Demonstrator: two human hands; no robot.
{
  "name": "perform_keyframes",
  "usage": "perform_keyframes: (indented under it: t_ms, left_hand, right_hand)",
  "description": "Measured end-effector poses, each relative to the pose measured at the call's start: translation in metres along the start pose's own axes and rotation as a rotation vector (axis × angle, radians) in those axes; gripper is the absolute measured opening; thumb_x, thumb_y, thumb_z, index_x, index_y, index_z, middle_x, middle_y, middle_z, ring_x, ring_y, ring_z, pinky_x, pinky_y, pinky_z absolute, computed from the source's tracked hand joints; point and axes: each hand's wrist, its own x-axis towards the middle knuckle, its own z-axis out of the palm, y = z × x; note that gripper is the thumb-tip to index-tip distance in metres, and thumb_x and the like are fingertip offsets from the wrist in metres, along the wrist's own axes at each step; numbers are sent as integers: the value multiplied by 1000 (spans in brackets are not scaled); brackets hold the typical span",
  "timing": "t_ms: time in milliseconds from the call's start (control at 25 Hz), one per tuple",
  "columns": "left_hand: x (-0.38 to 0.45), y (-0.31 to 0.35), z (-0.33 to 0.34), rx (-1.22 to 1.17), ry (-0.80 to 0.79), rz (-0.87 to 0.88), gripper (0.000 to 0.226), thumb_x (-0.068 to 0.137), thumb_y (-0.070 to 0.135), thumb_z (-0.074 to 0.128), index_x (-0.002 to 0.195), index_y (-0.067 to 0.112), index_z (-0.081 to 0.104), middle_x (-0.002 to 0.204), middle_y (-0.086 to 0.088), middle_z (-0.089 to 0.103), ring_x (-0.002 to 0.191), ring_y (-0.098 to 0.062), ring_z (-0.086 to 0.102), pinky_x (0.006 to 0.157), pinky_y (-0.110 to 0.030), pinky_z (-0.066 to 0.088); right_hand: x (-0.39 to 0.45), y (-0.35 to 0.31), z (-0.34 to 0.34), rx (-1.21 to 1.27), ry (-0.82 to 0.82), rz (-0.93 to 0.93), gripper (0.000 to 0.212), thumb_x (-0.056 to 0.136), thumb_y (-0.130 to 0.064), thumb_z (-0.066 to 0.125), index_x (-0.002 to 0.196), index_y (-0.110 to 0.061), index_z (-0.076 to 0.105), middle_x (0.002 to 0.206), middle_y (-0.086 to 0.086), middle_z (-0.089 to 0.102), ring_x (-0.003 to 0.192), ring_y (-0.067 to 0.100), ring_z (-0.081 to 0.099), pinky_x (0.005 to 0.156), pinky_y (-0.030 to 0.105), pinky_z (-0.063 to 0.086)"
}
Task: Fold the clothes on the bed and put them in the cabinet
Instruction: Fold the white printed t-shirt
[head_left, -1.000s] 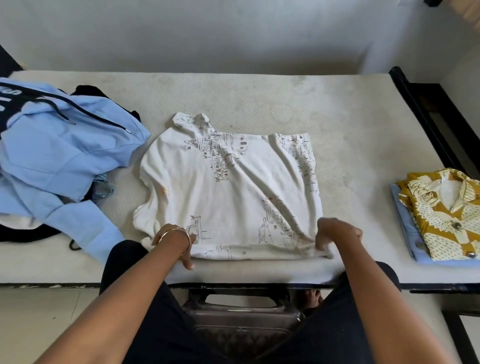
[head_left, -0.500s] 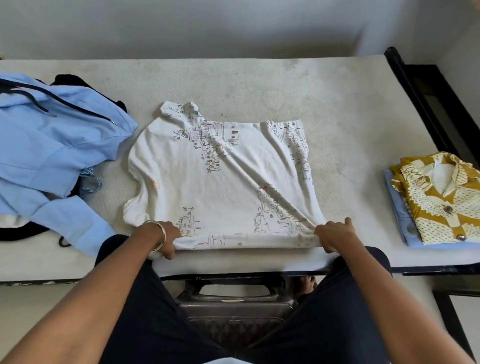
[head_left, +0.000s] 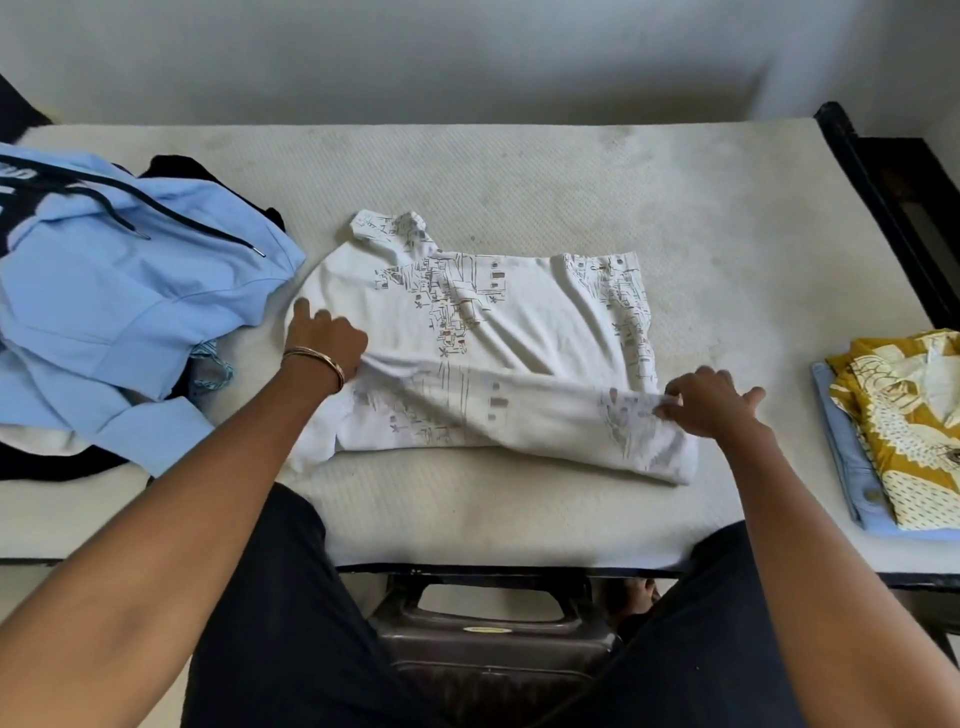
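Mattress (head_left: 519, 171), off-white, spans the view against a pale wall. White printed shirt (head_left: 483, 353) lies at its middle, near edge doubled over onto itself in a band running from one hand to the other. Light-blue hoodie (head_left: 114, 312) is heaped over dark clothing just outboard of the left fingers, close to the shirt's edge but not on it; black drawstrings trail across it. Well outboard of the right fingers sits a folded stack: yellow patterned shirt (head_left: 904, 426) on top of a folded blue garment (head_left: 841, 447). Dark bed frame (head_left: 883, 182) runs beyond that stack. No cabinet in view.

Left hand (head_left: 324, 338), bangle on the wrist, grips the folded edge; thumb and fingers curled into the cloth, index finger extended toward the hoodie. Right hand (head_left: 711, 400) pinches the other end of the fold between fingertips and thumb. Both forearms reach forward over dark-trousered knees.
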Motion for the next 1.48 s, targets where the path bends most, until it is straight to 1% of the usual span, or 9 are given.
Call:
perform_keyframes:
  t_ms: [200,360,440,640,760,1000,1160,1320,1480]
  left_hand:
    - [-2,32,25,-353,386,-307,30,89,8,54,119,9,60,127,-25,52,117,-43,50,94,-59,40]
    - [-32,82,89,-1461,-468,-831,70,72,56,74,119,8,55,118,-19,59,93,-38,66,80,-45,56]
    - [-38,88,103,-2022,-604,-1084,66,70,56,77,111,12,48,102,-19,57,77,-33,64,74,-49,58]
    - [-9,66,135,-2487,-193,-1419,56,80,39,72,127,19,50,114,-10,63,91,-28,64,54,-44,56]
    - [-9,52,129,-2252,244,-1610,48,88,38,59,127,11,56,121,-7,62,104,-25,61,82,-39,55]
    - [-29,53,153,-2065,303,-1549,41,85,32,60,111,0,61,111,-19,66,99,-33,65,83,-43,54]
    - [-30,48,152,-1963,158,-1577,57,89,48,54,136,18,46,118,-8,57,102,-25,60,89,-36,49]
    - [-34,44,166,-1561,184,-961,56,80,2,60,130,24,55,122,-15,59,106,-33,59,93,-43,49]
    - [-29,41,167,-1598,64,-950,42,76,12,73,116,5,66,113,-17,68,102,-36,63,90,-41,51]
  right_hand:
    - [-9,-35,41,522,504,314,35,95,-29,59,126,-14,51,131,20,44,124,39,39,95,56,36]
    - [-37,-63,106,1399,212,998,51,90,-46,65,109,2,59,107,24,64,89,38,66,80,48,56]
    - [-39,-64,113,1747,146,1049,42,83,-38,77,90,0,59,84,16,66,60,25,63,62,39,59]
    - [-14,-54,83,2101,181,1011,26,85,-8,73,102,-11,54,103,7,61,78,20,59,72,39,55]
    - [-7,-45,65,2226,503,879,21,89,1,62,101,-15,55,97,0,64,89,15,64,76,39,55]
    - [-22,-39,73,1846,538,969,38,91,0,59,128,-6,54,114,2,58,96,18,61,71,25,53]
    - [-37,-39,77,1375,513,1033,64,85,11,59,140,-9,34,132,12,40,116,29,47,89,34,46]
    - [-27,-62,89,709,529,591,56,79,14,58,129,-12,50,135,19,41,125,39,35,96,50,34]
    - [-13,-125,100,496,332,-211,31,87,3,59,115,-9,65,114,17,63,112,39,50,86,43,40]
